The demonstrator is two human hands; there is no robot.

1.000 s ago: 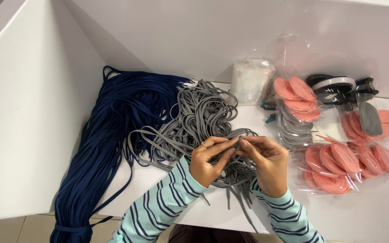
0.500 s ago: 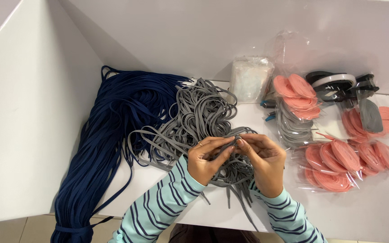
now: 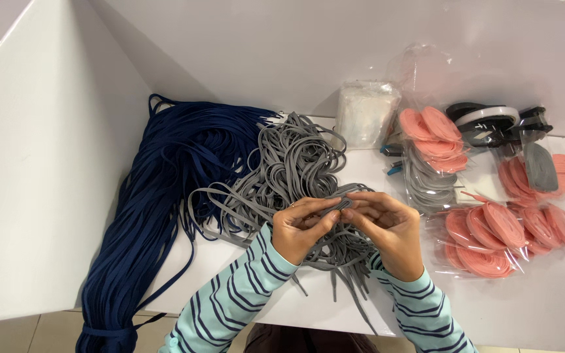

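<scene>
Grey laces: left hand, right hand pinched one strand between fingertips; winding step seemingly underway; next needed steady tension.

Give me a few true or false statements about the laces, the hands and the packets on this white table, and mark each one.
1. Both hands, left hand and right hand, pinch a grey lace between them. True.
2. The navy lace bundle lies right of the grey lace pile. False: it lies left, hanging over the table edge.
3. The bagged coiled laces at right are green. False: they are pink.
4. The sleeves are striped. True.
</scene>
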